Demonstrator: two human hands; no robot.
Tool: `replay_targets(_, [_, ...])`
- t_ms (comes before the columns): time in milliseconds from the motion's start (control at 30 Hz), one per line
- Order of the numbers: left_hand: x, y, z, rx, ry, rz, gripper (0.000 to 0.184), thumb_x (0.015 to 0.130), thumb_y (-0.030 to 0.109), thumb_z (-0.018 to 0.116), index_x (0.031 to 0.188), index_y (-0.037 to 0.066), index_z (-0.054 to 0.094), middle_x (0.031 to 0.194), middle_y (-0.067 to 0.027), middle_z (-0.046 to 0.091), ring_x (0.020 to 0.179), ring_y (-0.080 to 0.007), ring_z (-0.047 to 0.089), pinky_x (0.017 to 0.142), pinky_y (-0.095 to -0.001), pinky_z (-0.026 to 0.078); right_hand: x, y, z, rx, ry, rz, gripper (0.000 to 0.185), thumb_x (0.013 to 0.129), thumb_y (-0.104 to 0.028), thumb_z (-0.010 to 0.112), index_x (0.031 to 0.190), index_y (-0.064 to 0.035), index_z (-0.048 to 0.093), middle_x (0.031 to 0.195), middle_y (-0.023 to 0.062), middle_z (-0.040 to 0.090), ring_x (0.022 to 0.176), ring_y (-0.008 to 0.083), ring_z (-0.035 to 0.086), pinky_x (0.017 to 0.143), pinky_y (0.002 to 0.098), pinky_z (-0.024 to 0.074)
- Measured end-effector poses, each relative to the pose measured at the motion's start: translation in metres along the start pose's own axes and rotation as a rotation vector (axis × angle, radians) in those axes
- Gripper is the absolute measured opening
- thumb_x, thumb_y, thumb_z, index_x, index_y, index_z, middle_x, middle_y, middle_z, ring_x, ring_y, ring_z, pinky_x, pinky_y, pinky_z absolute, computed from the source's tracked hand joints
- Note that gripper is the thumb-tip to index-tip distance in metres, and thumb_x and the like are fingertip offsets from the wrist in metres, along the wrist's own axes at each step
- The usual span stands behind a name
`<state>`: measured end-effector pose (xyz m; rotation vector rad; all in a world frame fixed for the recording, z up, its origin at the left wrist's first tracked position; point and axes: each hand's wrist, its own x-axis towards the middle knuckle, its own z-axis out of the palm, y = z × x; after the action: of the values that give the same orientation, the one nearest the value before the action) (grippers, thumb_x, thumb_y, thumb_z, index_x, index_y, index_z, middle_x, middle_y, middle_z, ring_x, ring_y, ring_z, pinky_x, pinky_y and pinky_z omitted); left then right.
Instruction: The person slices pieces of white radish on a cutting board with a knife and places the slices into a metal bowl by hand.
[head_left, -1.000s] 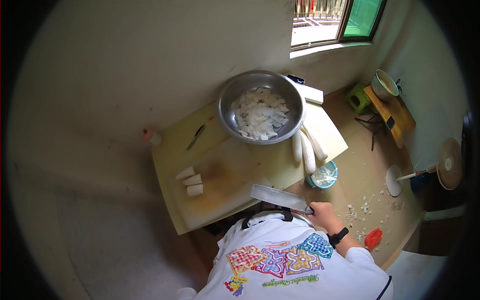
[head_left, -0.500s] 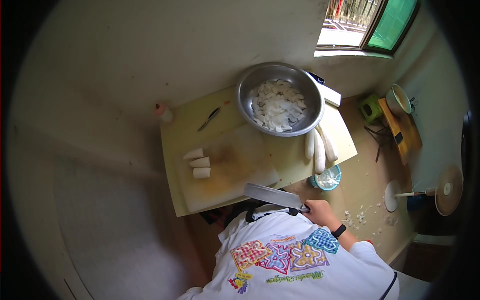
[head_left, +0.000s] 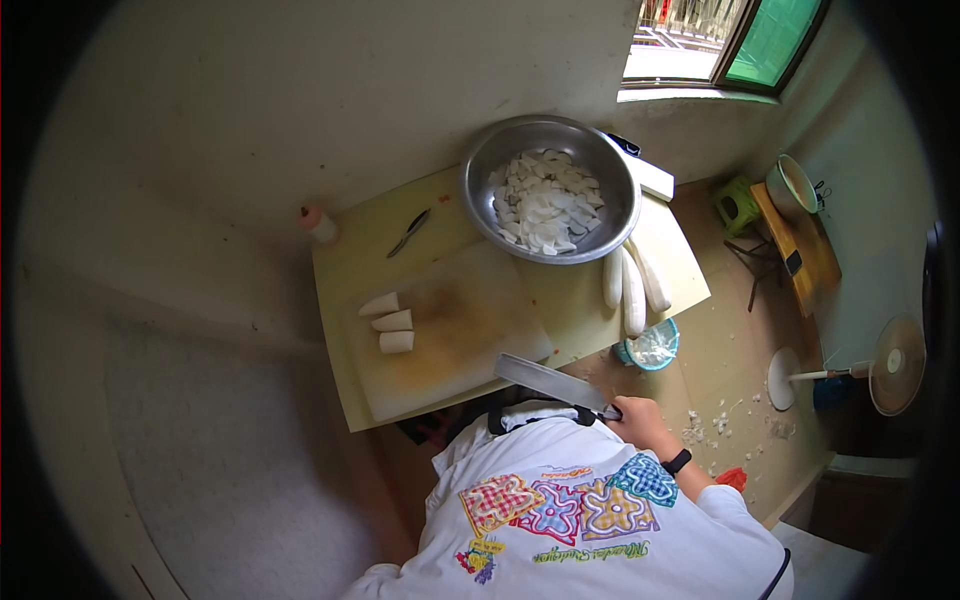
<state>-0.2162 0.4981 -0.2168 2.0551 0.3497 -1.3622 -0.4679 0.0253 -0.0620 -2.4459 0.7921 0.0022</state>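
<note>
My right hand [head_left: 640, 420] is closed round the handle of a cleaver [head_left: 555, 383]. The broad blade points left, just in front of my white shirt, with its tip over the near edge of the cutting board [head_left: 470, 350]. Three cut white chunks, which look like daikon [head_left: 395, 320], lie on the board's left side. Behind the board, a large steel bowl [head_left: 475, 205] holds many thin white slices [head_left: 548, 205]. Several long peeled daikon [head_left: 633, 295] lie at the bowl's right. My left hand is out of view.
A peeler or small knife [head_left: 408, 233] lies on the table [head_left: 335, 300], with a pink-capped bottle [head_left: 318, 224] at its left edge. A blue basket of peelings [head_left: 650, 345] stands below on the floor. To the right are a fan [head_left: 895, 365], a green stool [head_left: 737, 203] and a wooden bench [head_left: 810, 250].
The view has shifted slightly, so table and bowl appear a little higher and further left. The cleaver stays in my right hand, its blade tip slightly nearer the board.
</note>
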Motion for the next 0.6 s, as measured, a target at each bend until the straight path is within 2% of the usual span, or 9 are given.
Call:
replay_targets(300, [-0.012, -0.008, -0.005, 0.051, -0.033, -0.005, 0.033, 0.095, 0.031, 0.055, 0.099, 0.000, 0.067, 0.062, -0.0133, 0.064, 0.045, -0.0243, 0.059, 0.045, -0.0400, 0.048, 0.007, -0.004, 0.004, 0.021, -0.022, 0.020, 0.021, 0.074, -0.025, 0.069, 0.074, -0.0045, 0.064, 0.073, 0.0189, 0.064, 0.070, 0.0403, 0.063, 0.064, 0.0481, 0.0508])
replay_targets(400, [-0.022, 0.008, -0.015, 0.204, -0.089, -0.019, 0.034, 0.094, 0.031, 0.056, 0.100, -0.001, 0.067, 0.062, -0.0140, 0.065, 0.045, -0.0249, 0.059, 0.045, -0.0405, 0.049, 0.017, -0.001, 0.012, 0.043, -0.038, 0.022, 0.026, 0.076, -0.027, 0.072, 0.073, -0.0025, 0.062, 0.070, 0.0210, 0.061, 0.067, 0.0419, 0.061, 0.060, 0.0471, 0.0485])
replay_targets(500, [-0.022, 0.069, -0.045, 0.491, -0.147, -0.025, 0.036, 0.094, 0.032, 0.056, 0.101, -0.001, 0.068, 0.062, -0.0147, 0.065, 0.044, -0.0254, 0.060, 0.045, -0.0409, 0.049, 0.029, -0.003, 0.013, 0.066, -0.002, 0.005, 0.035, 0.080, -0.028, 0.075, 0.070, 0.0009, 0.058, 0.065, 0.0233, 0.057, 0.060, 0.0432, 0.056, 0.054, 0.0452, 0.0444])
replay_targets(567, [-0.013, 0.131, -0.074, 0.343, 0.080, 0.143, 0.036, 0.093, 0.032, 0.057, 0.102, -0.002, 0.068, 0.062, -0.0151, 0.066, 0.044, -0.0258, 0.060, 0.045, -0.0412, 0.049, 0.035, -0.009, 0.010, 0.030, -0.024, 0.059, 0.025, 0.073, -0.025, 0.073, 0.071, -0.0031, 0.062, 0.070, 0.0212, 0.062, 0.069, 0.0422, 0.062, 0.062, 0.0486, 0.0494])
replay_targets(600, [0.003, 0.159, -0.090, 0.174, 0.186, 0.294, 0.032, 0.092, 0.027, 0.062, 0.105, -0.003, 0.063, 0.066, -0.0140, 0.065, 0.054, -0.0256, 0.064, 0.049, -0.0365, 0.050, 0.038, -0.013, 0.008, 0.031, -0.020, 0.038, 0.028, 0.075, -0.027, 0.074, 0.071, -0.0026, 0.061, 0.069, 0.0213, 0.061, 0.067, 0.0421, 0.061, 0.061, 0.0483, 0.0489])
